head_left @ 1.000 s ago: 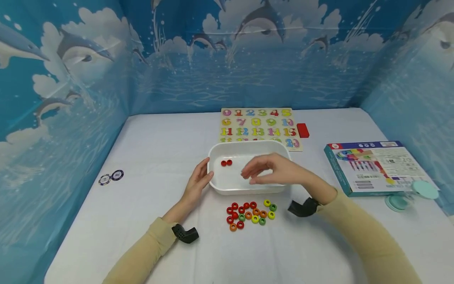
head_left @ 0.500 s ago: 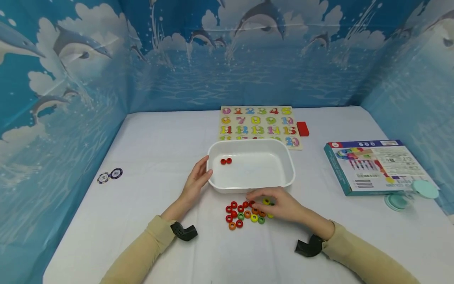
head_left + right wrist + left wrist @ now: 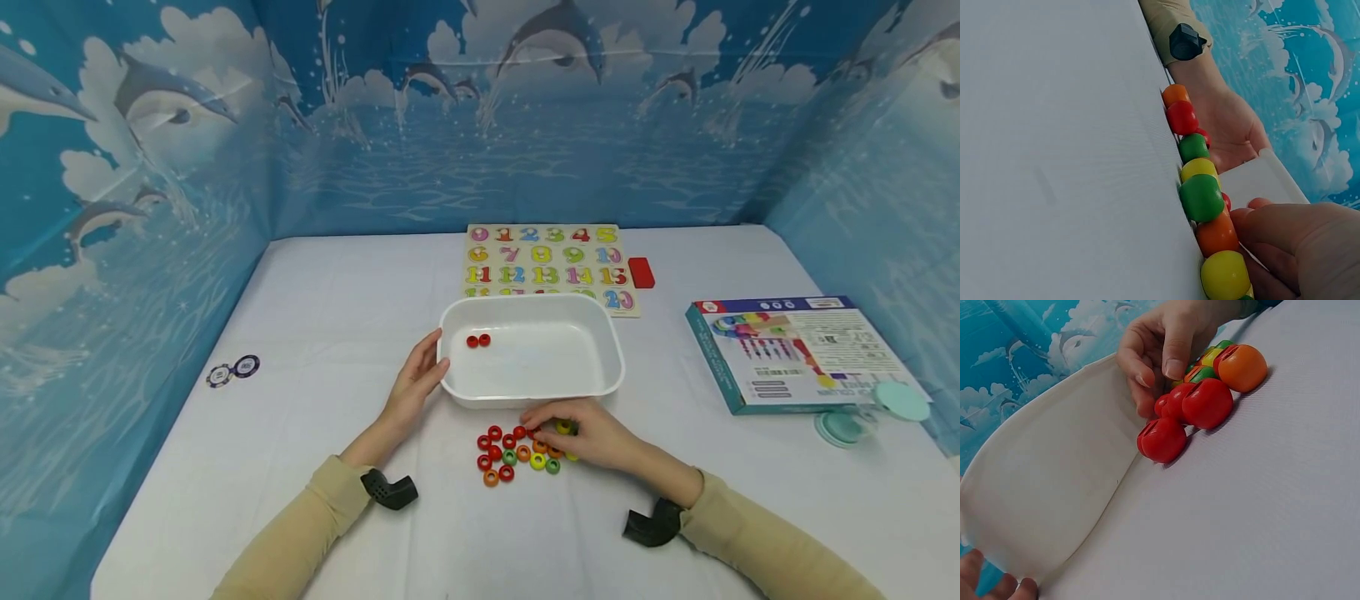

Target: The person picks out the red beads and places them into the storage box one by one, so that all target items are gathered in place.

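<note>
A white tray (image 3: 536, 367) stands mid-table with two red beads (image 3: 478, 341) inside, near its left end. My left hand (image 3: 408, 383) holds the tray's left edge, thumb at the front corner and fingers along the side. In front of the tray lie several loose beads in red, orange, yellow and green, such as an orange bead (image 3: 491, 477) and a green bead (image 3: 1202, 198). My right hand (image 3: 588, 429) reaches over the right part of this group. Its thumb and index finger pinch a red bead (image 3: 534, 433), partly hidden by the fingers.
Behind the tray lies a number puzzle board (image 3: 542, 254) with a red block (image 3: 641, 272) beside it. At right are a boxed game (image 3: 798, 354) and a clear jar with mint-green lids (image 3: 900, 401). Two round chips (image 3: 232, 371) lie at left.
My right hand has come from above the tray down to the beads in front and closed on a red one. The left hand has stayed at the tray.
</note>
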`<state>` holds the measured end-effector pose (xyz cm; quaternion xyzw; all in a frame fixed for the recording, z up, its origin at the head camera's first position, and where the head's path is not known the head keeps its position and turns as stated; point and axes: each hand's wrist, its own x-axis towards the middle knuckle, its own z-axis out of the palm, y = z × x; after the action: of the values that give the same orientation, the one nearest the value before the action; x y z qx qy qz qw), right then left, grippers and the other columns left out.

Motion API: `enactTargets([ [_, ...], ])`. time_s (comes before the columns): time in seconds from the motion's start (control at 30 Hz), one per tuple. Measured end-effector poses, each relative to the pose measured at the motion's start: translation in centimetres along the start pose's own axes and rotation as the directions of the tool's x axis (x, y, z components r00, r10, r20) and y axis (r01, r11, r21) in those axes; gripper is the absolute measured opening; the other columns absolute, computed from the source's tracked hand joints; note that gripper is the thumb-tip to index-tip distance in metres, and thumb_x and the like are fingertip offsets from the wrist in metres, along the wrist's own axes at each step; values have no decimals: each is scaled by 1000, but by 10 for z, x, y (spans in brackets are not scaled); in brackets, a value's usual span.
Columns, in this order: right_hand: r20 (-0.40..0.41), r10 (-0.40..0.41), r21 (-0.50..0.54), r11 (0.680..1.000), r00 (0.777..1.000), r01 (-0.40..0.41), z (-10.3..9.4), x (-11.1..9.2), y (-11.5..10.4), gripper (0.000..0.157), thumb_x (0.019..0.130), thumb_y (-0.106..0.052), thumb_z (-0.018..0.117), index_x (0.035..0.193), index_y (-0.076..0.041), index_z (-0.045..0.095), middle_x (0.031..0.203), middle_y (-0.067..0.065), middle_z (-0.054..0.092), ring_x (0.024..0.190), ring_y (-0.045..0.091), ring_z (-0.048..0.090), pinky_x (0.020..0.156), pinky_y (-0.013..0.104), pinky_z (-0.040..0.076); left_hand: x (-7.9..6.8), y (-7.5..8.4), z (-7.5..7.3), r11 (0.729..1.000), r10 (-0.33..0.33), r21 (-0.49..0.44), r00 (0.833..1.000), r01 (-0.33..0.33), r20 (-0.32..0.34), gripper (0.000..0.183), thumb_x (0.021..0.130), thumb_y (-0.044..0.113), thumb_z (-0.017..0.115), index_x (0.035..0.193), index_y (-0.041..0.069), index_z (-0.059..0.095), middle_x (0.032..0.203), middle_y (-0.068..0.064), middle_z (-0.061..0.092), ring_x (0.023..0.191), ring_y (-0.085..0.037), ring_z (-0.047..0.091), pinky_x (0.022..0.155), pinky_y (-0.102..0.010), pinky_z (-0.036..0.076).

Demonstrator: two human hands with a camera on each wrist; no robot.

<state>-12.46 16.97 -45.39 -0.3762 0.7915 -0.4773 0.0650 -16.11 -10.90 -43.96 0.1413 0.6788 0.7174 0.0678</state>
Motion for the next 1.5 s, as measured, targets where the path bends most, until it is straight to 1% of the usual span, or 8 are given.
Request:
enactTargets([
  [0.23,19,32,-24,999,999,-31,-2,0,-2,20,82,-3,63,101,-9,66,105,2,64,101,18,56,84,28,47,0,1,0,1000,1,0,1000,-1,6,52,95,18,45,141,8,22,146,-11,19,133,-25,16,103,-32,26],
  [0.47,42,3,-43,999,999,-1,-9,5,-33,22,78,8,62,98,0,65,100,11,64,96,26,58,80,34,49,0,0,0,1000,-1,3,1000,1,4,52,95,17,45,141,9,22,146,-9,18,133,-24,15,103,-31,26],
  [0.53,32,-12,-53,999,999,13,-7,5,-29,21,77,7,64,97,-1,65,99,11,64,95,26,58,79,34,50,0,0,0,1000,0,2,1000,0,3,53,95,17,45,141,8,21,146,-9,18,133,-25,14,103,-31,26],
  [0.73,8,-12,-136,991,1000,13,-4,0,-5,18,79,-9,68,95,-16,66,100,-4,64,93,12,58,78,27,49,0,2,0,1000,2,8,1000,-2,-3,53,95,17,45,141,7,21,146,-11,18,133,-25,15,103,-32,26],
  [0.97,140,-20,-215,975,990,50,-22,7,-34,19,80,-15,67,98,-20,64,98,-13,62,89,3,56,77,28,50,0,2,1,1000,-3,15,1000,3,-3,52,95,17,44,141,9,21,146,-9,18,133,-22,16,103,-32,26],
  [1.07,179,-28,-168,984,983,58,-36,19,-47,20,81,-16,67,99,-21,64,98,-12,62,86,3,57,75,27,51,-1,2,2,1000,-7,15,1000,7,-4,51,95,16,44,141,9,22,146,-8,19,132,-20,17,103,-31,26],
  [1.23,141,-10,-53,998,990,18,-65,55,-56,22,80,-14,68,101,-16,64,99,-5,63,85,9,59,73,27,51,0,1,2,1000,5,7,1000,-5,-2,52,95,16,44,141,8,22,146,-9,19,132,-20,17,103,-32,26],
  [1.5,96,170,42,984,981,-175,-94,126,-37,28,78,-15,70,104,-7,62,102,7,62,90,17,60,78,30,50,0,-1,1,1000,9,26,1000,-9,1,52,95,15,44,141,7,21,146,-10,18,132,-22,17,102,-35,27],
])
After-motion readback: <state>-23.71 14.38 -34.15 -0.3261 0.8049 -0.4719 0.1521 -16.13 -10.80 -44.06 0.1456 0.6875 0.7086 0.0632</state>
